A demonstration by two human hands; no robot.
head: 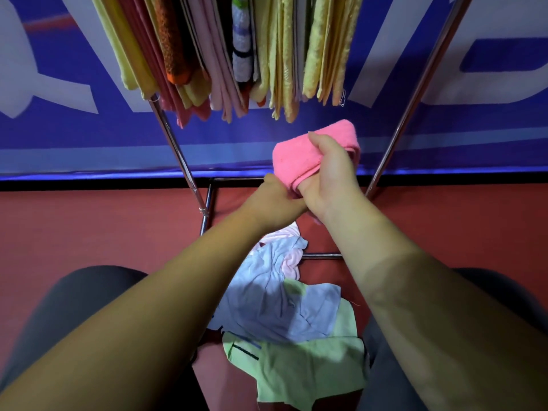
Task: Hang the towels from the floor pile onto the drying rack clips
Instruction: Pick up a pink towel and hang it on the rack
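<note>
Two bare forearms [148, 321] are seen nearest the lens, reaching in from 7 and 5 o'clock to meet mid-frame. Between dark-clad knees [74, 307], the floor pile [290, 315] of pale blue, green and pink towels is spread on the red floor [89, 226], at 6 o'clock from the hands. A folded pink towel [296, 161] is gripped by the right hand [332, 179], whose fingers are curled round it. Its lower end is pinched by the left hand [275, 203], at 7 o'clock from the right hand. Hung towels [225, 54] are seen on the drying rack [175, 149] at 12 o'clock.
</note>
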